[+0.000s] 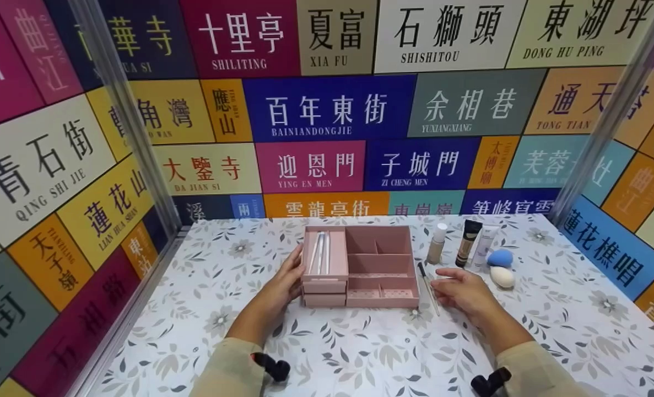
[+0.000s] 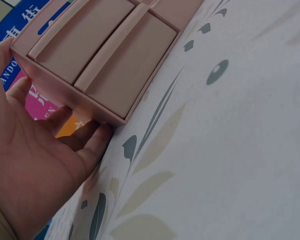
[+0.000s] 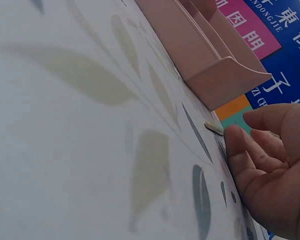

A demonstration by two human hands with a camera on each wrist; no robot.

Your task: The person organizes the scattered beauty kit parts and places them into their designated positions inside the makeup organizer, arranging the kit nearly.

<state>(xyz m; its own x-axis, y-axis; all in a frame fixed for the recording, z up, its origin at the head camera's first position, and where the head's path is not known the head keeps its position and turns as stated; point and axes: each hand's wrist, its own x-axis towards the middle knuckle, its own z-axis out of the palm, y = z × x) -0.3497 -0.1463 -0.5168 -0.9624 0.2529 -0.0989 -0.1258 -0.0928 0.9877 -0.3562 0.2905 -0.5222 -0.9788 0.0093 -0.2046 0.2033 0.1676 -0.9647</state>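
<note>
Small booth-style enclosure, by the look of it. Printed walls [image 1: 331, 107] are boxing in the visible sides, showing colored blocks of Chinese names with romanized spellings. Shiny posts [image 1: 607, 110] are framing the back corners. A floral-covered table [image 1: 360, 353] is filling the space between. Exact use: can't tell.

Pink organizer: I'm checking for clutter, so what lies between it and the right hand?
In the head view, a thin, dark-ended tool lies between the pink organizer and the right hand.

Colourful lettered panels [image 1: 329, 107] line the walls; a post [image 1: 131, 113] stands left; leaf-printed covering [image 1: 371, 353] spreads below.
</note>
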